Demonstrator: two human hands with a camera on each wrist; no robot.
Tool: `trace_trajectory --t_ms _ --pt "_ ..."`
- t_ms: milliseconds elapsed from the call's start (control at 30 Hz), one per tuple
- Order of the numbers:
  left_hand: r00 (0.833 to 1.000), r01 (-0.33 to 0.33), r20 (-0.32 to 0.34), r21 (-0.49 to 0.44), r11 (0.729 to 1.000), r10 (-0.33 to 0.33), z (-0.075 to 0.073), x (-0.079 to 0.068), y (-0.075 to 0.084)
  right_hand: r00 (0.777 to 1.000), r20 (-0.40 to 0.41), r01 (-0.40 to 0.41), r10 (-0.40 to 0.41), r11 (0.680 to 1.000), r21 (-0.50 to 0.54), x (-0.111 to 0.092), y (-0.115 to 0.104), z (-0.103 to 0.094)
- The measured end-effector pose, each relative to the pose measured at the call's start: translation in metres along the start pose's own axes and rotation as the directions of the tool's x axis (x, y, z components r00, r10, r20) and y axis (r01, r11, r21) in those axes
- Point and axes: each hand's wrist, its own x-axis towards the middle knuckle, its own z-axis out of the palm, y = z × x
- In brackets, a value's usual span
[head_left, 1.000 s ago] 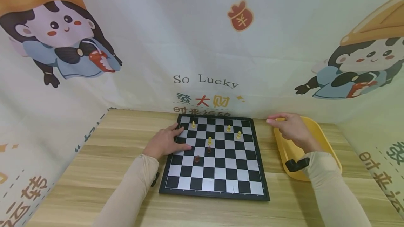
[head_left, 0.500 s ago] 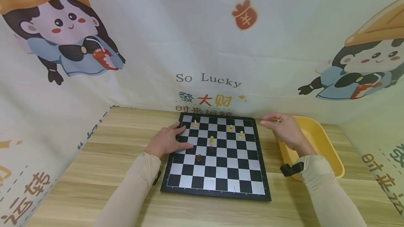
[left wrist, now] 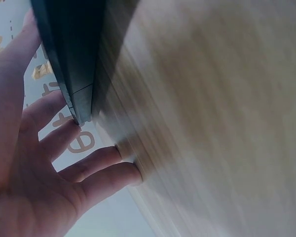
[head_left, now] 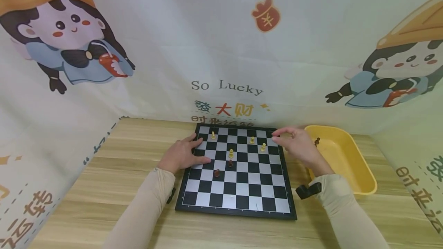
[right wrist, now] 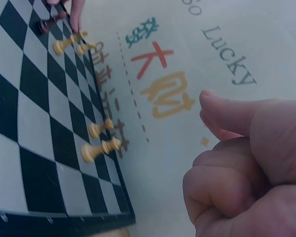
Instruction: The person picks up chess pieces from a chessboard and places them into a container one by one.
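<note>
A black-and-white chessboard [head_left: 242,191] lies on the wooden table. My left hand [head_left: 180,155] rests at its left edge, fingers spread and thumb reaching onto the squares. In the left wrist view, the fingers lie along the board's dark side. Several pale yellow chess pieces [head_left: 231,153] stand on the board, with two dark brown chess pieces [head_left: 216,173] near its middle left. My right hand [head_left: 301,147] hovers by the far right corner. Its thumb and index finger point at the board, slightly apart, with nothing visible between them; the other fingers are curled.
A yellow plastic tray [head_left: 367,181] stands on the table to the right of the board, partly behind my right forearm. Small dark chess pieces [head_left: 317,141] show inside it. A printed cloth [head_left: 166,49] hangs behind and at both sides of the table.
My right hand has moved left from over the tray to the board's far right corner, uncovering dark pieces in the tray. The left hand and the pieces on the board have stayed put.
</note>
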Motion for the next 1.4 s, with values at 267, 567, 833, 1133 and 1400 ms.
trace_trajectory --t_ms 267,567,833,1133,1400 --pt "1.000 0.005 -0.004 -0.006 1.000 -0.005 0.001 0.000 -0.001 0.997 0.078 0.020 -0.027 0.996 0.092 -0.002 -0.005 0.022" --pt "1.000 0.015 0.000 -0.016 1.000 -0.015 0.002 -0.001 0.000 0.987 0.155 0.004 -0.028 0.988 0.152 -0.003 -0.008 0.052" --pt "1.000 0.014 0.001 -0.016 1.000 -0.014 0.002 -0.001 0.000 0.984 0.175 0.017 -0.035 0.995 0.102 -0.005 -0.011 0.073" --pt "1.000 0.012 0.000 -0.009 1.000 -0.012 0.001 0.001 0.000 0.981 0.192 -0.027 0.002 0.992 0.126 -0.008 -0.012 0.096" --pt "1.000 0.011 -0.004 -0.004 1.000 -0.011 0.002 0.000 0.000 0.985 0.172 -0.046 0.013 0.981 0.189 -0.010 -0.012 0.110"
